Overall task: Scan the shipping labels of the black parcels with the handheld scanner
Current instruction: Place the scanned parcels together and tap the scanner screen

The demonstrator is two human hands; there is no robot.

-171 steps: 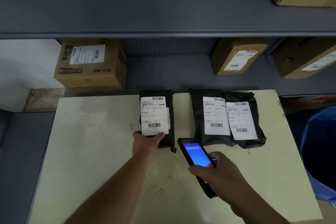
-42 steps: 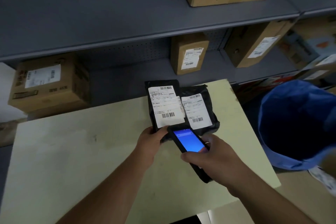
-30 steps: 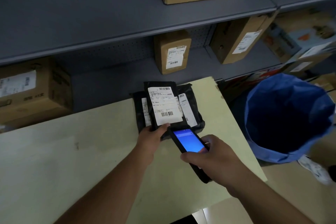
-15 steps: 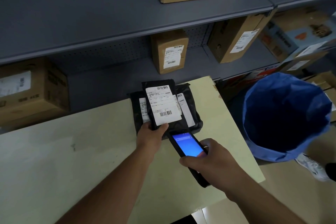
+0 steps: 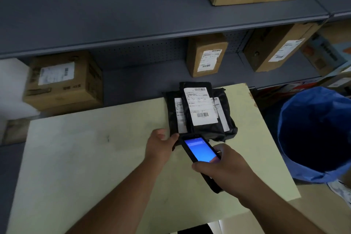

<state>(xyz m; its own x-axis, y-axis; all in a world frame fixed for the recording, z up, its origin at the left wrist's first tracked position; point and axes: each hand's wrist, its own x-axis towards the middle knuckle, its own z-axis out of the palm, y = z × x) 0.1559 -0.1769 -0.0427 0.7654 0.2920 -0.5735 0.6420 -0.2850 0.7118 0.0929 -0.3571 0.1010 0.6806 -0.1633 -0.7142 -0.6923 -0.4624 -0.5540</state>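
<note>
- Your right hand is wrapped around the handheld scanner; its lit blue screen tilts up toward you and its head end points at the parcels, which suits a reading pass over a barcode.
- Your left hand rests at the near left corner of the black parcels; thumb and fingers seem to pinch the edge of a bag, though I cannot tell how firmly; the likely reason is to keep the slippery bags from sliding.
- The parcels lie stacked near the far right part of the pale table; the top one shows its whole shipping label face up, while those beneath show only strips of theirs.
- The blue bag stands open just beside the table's right edge; probably handy for scanned parcels.
- Cardboard boxes sit on the grey shelf behind, well apart from your hands.
</note>
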